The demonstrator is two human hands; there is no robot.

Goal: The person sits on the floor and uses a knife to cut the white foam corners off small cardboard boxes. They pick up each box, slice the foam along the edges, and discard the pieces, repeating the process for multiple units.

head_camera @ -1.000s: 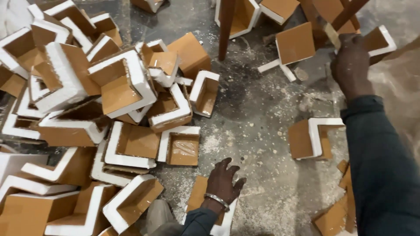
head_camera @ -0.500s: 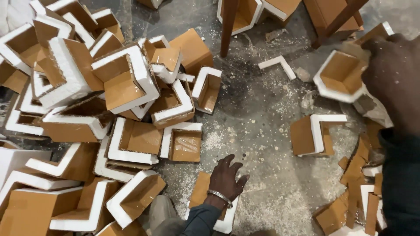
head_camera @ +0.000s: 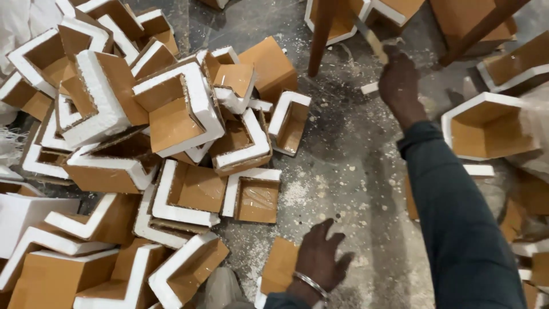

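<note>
A wooden leg point(head_camera: 319, 35) stands on the dusty grey floor point(head_camera: 349, 154). Left of that leg sprawls a heap of foam-and-cardboard corner pieces point(head_camera: 143, 149); white crumbs point(head_camera: 297, 191) scatter below it.

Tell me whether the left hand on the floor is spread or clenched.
Spread. The left hand lies palm down, fingers fanned, over a brown corner piece on the dusty floor.

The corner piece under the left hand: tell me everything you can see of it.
The corner piece is brown cardboard edged with white foam, like the many others piled on the left. It lies flat on the dusty grey floor near the bottom edge of the view, apart from the pile. The left hand, with a metal bangle on the wrist, rests spread on its right side and hides that part. Its lower end is cut off by the frame.
</note>
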